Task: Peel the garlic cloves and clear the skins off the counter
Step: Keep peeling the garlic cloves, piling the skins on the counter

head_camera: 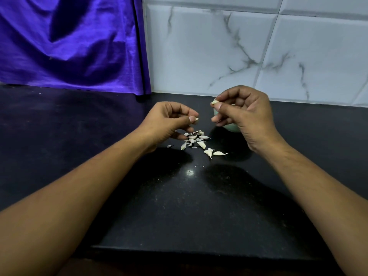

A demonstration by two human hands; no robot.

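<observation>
My left hand [171, 120] hovers above a small heap of garlic cloves and skins [196, 139] on the black counter [179, 206], pinching a tiny scrap of garlic skin [197, 118] between thumb and forefinger. My right hand [243, 112] is raised to the right of it and pinches a garlic clove [214, 102] at its fingertips. A pale green bowl [232, 127] stands right behind and below my right hand, mostly hidden by it. Two more cloves [214, 152] lie apart, just right of the heap.
A purple cloth [69, 42] hangs at the back left, down to the counter. White marble-look tiles [249, 52] form the back wall. The counter's front edge [189, 251] runs near the bottom of the view.
</observation>
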